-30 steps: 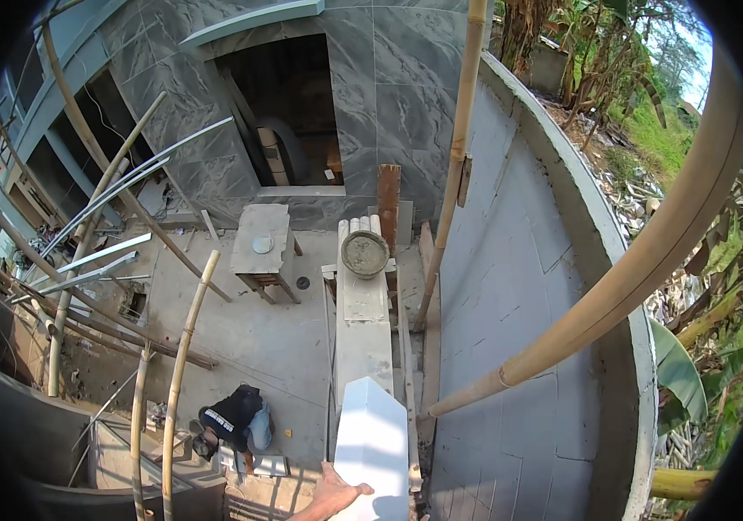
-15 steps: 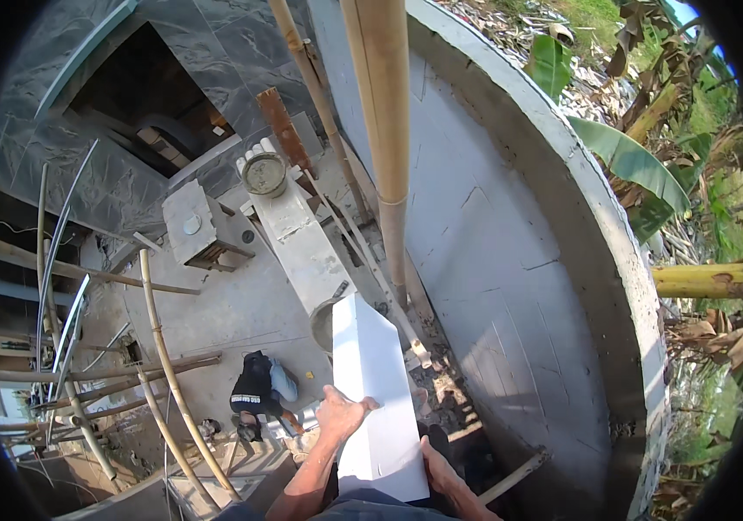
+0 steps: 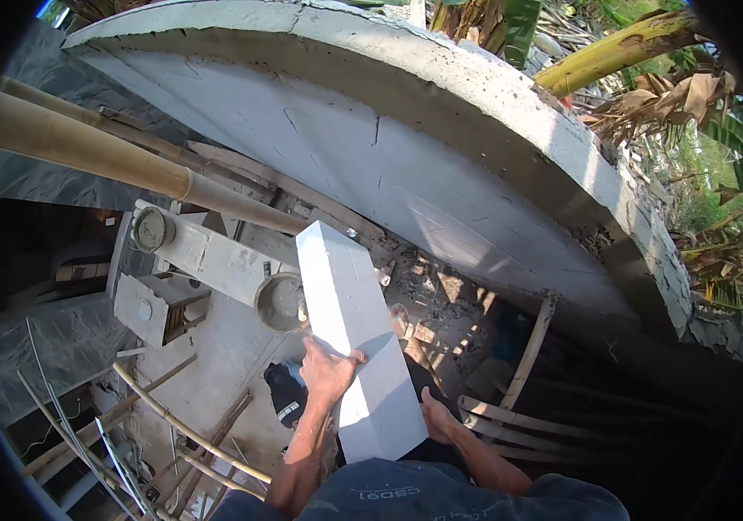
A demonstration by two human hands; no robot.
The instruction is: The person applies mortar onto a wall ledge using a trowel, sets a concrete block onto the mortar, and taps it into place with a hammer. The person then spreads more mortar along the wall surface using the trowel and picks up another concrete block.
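Observation:
I hold a long white block (image 3: pixel 350 330) lengthwise in front of my body, its far end tilted toward the left. My left hand (image 3: pixel 330 373) grips its left side, thumb over the front face and fingers round the edge. My right hand (image 3: pixel 437 415) is closed on its right side near the lower end, its fingertips partly hidden. Beside the block's upper part, below me, a round bucket of grey mix (image 3: pixel 277 304) stands on a long plank platform (image 3: pixel 208 249). A bare foot (image 3: pixel 402 319) shows partly behind the block.
A curved grey wall (image 3: pixel 475 208) runs across the top and right, with banana plants beyond. A bamboo pole (image 3: pixel 93 154) crosses at left. A second bucket (image 3: pixel 154 229), a small table (image 3: pixel 141 308) and bamboo scaffolding (image 3: pixel 167 404) are below. A co-worker in dark clothes (image 3: pixel 286 395) is bent low down.
My view has swung right and down, so the wall now crosses the top. The block is higher in view, its far end tilted further left. My right hand, out of view earliest, now shows gripping it.

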